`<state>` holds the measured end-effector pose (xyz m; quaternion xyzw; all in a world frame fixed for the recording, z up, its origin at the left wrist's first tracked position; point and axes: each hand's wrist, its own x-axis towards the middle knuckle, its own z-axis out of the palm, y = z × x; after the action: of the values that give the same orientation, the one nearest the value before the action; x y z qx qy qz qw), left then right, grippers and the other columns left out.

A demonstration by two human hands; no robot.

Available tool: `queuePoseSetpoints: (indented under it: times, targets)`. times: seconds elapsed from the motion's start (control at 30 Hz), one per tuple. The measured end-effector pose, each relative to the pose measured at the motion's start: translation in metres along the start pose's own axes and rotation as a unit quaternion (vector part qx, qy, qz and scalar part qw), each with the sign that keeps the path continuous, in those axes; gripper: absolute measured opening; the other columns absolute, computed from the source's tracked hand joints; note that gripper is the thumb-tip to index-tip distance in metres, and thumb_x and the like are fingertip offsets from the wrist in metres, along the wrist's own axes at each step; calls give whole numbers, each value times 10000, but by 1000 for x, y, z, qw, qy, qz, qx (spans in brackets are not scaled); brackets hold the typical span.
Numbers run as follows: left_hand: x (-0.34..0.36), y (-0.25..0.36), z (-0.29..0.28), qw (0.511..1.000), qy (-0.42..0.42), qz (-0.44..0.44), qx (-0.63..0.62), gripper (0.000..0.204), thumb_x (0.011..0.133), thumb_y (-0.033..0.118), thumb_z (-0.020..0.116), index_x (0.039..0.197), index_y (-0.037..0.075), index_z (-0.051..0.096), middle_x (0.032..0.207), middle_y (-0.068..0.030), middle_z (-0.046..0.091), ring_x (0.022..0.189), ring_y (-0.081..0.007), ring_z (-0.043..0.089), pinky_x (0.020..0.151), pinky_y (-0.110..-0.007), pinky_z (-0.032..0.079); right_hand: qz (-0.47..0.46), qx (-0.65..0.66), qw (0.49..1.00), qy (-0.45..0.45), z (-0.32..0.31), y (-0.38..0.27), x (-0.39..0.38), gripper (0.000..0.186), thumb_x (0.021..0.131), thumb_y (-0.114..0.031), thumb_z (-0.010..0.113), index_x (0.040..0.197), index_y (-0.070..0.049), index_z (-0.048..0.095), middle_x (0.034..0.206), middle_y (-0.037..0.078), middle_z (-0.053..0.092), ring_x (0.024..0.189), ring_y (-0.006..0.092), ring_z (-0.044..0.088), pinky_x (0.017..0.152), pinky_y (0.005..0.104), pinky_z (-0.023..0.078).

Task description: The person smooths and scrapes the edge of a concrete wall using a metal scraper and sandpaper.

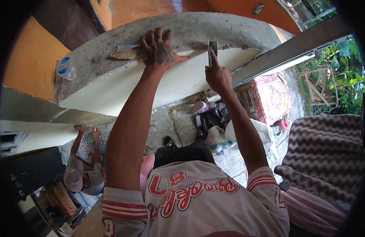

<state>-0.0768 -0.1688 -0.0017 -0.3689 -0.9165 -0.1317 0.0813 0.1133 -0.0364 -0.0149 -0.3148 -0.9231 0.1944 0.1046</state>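
A flat metal tool (214, 46) is being gripped in the right hand (219, 78) at the near edge of the curved concrete ledge (190, 29); whether its blade is being pressed there cannot quite be told. The left hand (158, 55) is being rested open, fingers spread, on the ledge's top. On the ledge's left half, a brown-and-grey piece (126, 54) is being supported; at its left end, a plastic cup (66, 69).
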Motion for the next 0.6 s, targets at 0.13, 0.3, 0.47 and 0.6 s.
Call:
queuePoseSetpoints:
  times: [0.13, 0.3, 0.47, 0.6]
  targets:
    - [-1, 0, 2, 1000, 7, 2, 2, 1212, 609, 752, 815, 1590, 193, 370, 1648, -121, 284, 1541, -400, 193, 1231, -640, 116, 6, -19, 1000, -11, -1, -4, 1, 802, 954, -289, 593, 1634, -296, 170, 864, 305, 704, 797, 524, 675, 758, 610, 540]
    - [-3, 0, 2, 1000, 4, -5, 10, 1217, 613, 756, 809, 1596, 198, 356, 1653, -112, 278, 1546, -392, 195, 1235, -637, 129, 0, -37, 999, -20, -4, -6, 2, 768, 957, -311, 594, 1620, -268, 210, 886, 290, 715, 824, 512, 686, 782, 604, 538]
    - [-3, 0, 1, 1000, 6, -4, 17, 1216, 617, 761, 803, 1598, 201, 351, 1653, -112, 277, 1549, -382, 193, 1236, -634, 129, -1, -38, 999, -6, -6, -9, -1, 762, 933, -263, 614, 1607, -261, 259, 878, 281, 718, 836, 500, 696, 774, 584, 540]
    - [-3, -1, 0, 1000, -1, -5, 21, 1214, 623, 763, 798, 1599, 199, 349, 1651, -113, 280, 1548, -379, 197, 1236, -627, 136, 15, -50, 998, -31, -12, -15, 0, 745, 941, -273, 600, 1606, -252, 266, 908, 278, 722, 881, 493, 698, 812, 571, 538]
